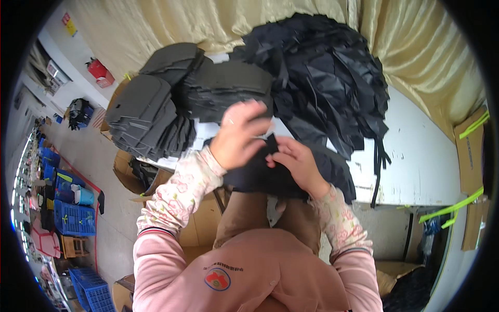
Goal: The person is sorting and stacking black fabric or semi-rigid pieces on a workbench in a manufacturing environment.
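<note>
Our left hand [240,136] and right hand [294,162] pinch a black fabric piece [270,174] at the bench's [421,161] near edge, fingers pressed together; grey stacks [150,112] sit at its left end.

Black fabric piece [270,174] flat-cut, limp, draped off white table edge, pinched at its top between both hands; sits just below big black scrap heap, right of grey foam stacks
</note>
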Demonstrator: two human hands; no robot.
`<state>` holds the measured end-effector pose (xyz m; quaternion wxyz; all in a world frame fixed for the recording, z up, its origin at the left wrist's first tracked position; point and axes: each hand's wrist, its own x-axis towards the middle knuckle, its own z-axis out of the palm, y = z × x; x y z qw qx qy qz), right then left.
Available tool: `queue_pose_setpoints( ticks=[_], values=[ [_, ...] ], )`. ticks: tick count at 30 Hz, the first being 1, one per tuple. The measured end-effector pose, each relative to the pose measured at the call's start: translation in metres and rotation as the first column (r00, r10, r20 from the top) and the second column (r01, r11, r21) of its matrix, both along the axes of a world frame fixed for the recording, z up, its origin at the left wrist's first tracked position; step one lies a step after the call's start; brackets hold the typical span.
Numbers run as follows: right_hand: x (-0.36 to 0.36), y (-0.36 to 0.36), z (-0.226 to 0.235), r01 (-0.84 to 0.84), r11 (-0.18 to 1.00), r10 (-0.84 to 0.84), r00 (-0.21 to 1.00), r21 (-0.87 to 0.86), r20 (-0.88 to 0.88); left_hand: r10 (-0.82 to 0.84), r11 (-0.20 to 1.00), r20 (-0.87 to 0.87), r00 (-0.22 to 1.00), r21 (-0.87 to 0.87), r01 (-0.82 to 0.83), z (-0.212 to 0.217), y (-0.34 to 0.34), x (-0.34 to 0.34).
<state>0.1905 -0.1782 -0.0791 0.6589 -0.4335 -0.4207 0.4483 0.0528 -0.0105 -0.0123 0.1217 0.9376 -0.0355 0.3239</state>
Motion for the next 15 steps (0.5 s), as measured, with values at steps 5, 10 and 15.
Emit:
queue_pose_setpoints(
  ticks=[5,10,15],
  values=[
    [-0.003,-0.006,-0.008,0.133,0.986,-0.138,0.99,-0.096,-0.043,0.498,0.864,-0.32,0.806,0.096,-0.495,-0.004,0.139,0.012],
    [-0.01,-0.003,-0.02,0.135,0.986,-0.141,0.988,-0.102,-0.058,0.507,0.844,-0.664,0.549,0.254,-0.472,0.0,0.18,0.037],
    [-0.006,-0.007,-0.025,0.127,0.987,-0.134,0.988,-0.096,-0.073,0.386,0.89,-0.737,0.555,0.139,-0.434,0.003,0.185,0.045]
  ],
)
